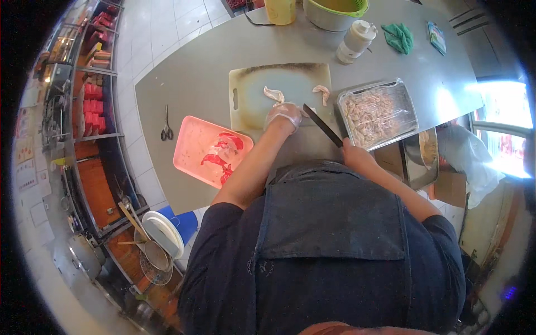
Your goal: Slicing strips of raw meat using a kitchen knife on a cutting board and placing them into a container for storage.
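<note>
My left hand point(284, 115), in a clear plastic glove, rests on the near part of a white plastic cutting board point(251, 88) with a darkened far edge. Its fingers hold down a small piece of raw meat point(309, 112), mostly hidden under them. Just beyond the glove lies a pale strip of raw meat point(274, 94); another piece of raw meat point(322, 94) sits near the board's right edge. My right hand point(358, 158), bare, grips a dark-bladed kitchen knife point(322, 125). The blade slants up and left, its tip close beside my left fingers.
Right of the board stands a metal tray point(412, 106) of raw meat pieces with plastic film. A pink tray point(188, 155) holding red-and-clear plastic lies left, near scissors point(166, 125). Beyond are a white bottle point(356, 42), a bowl point(326, 20) and a green cloth point(398, 38).
</note>
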Tool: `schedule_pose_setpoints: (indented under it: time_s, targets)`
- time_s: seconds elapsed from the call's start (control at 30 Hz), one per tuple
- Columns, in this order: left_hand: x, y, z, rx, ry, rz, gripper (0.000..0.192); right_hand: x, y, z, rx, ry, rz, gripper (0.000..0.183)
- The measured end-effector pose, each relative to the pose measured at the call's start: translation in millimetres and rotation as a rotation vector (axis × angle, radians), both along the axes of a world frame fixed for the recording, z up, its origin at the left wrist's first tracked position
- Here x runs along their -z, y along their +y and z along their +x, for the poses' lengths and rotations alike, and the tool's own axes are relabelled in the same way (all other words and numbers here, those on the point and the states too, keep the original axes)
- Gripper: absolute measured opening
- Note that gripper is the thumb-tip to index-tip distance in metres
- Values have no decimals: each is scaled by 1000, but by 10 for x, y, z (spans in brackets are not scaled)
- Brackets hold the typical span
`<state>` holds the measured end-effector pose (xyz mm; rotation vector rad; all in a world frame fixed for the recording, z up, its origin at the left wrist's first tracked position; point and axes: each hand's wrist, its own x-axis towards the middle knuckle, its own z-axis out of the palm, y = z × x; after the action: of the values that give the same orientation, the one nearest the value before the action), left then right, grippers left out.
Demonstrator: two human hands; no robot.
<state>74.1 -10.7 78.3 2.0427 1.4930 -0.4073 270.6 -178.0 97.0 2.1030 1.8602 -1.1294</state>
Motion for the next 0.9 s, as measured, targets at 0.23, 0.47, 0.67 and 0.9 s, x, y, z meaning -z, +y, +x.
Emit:
schedule_pose_setpoints:
  time_s: [0.23,0.47,0.67,0.9]
  targets:
    - [111,-7,-82,95,19,175,30,499,-276,367,-80,-6,62,23]
    - [159,77,-352,88,42,287,24,-199,-155,223,-24,-52,-16,25]
    - [43,256,-554,536,-551,815,15,-137,-71,148,63,8,95,22]
    - [-187,263,-282,257,-654,524,15,-200,104,83,229,123,282,24]
